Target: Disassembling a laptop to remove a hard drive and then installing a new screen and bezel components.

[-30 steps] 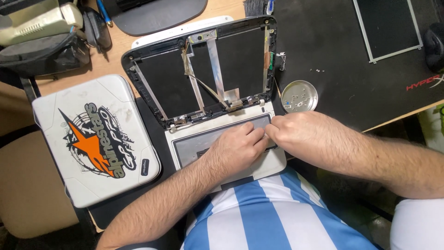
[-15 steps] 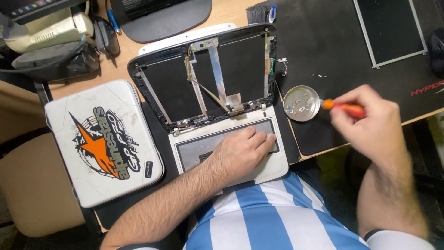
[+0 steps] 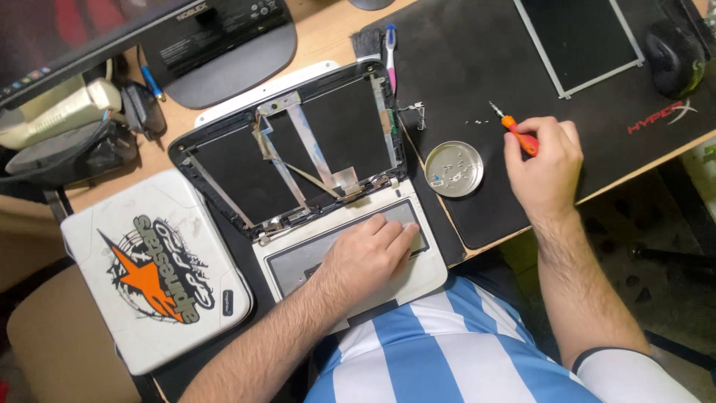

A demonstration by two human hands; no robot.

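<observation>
A small white laptop [image 3: 418, 277] lies open at the desk edge, its screen panel removed so the black lid back, metal hinge strips and flat cables show. My left hand [image 3: 369, 254] rests flat on its grey keyboard area. My right hand [image 3: 542, 168] is over the black desk mat [image 3: 462, 60] to the right, gripping a small orange-handled screwdriver [image 3: 514, 133] with its tip pointing up-left. A round metal dish [image 3: 453, 169] with tiny parts sits just left of that hand. A few loose screws [image 3: 473, 121] lie on the mat near the tip.
A second white laptop [image 3: 153, 272] with an orange and black star sticker lies shut at the left. A monitor stand [image 3: 224, 45], cables and a pouch crowd the back left. A bare screen panel [image 3: 578, 41], a mouse [image 3: 673, 46] and a toothbrush [image 3: 390, 45] lie on the mat.
My right hand left the laptop's keyboard edge, picked up the orange screwdriver and moved right and up over the mat past the metal dish. My left hand stayed on the laptop.
</observation>
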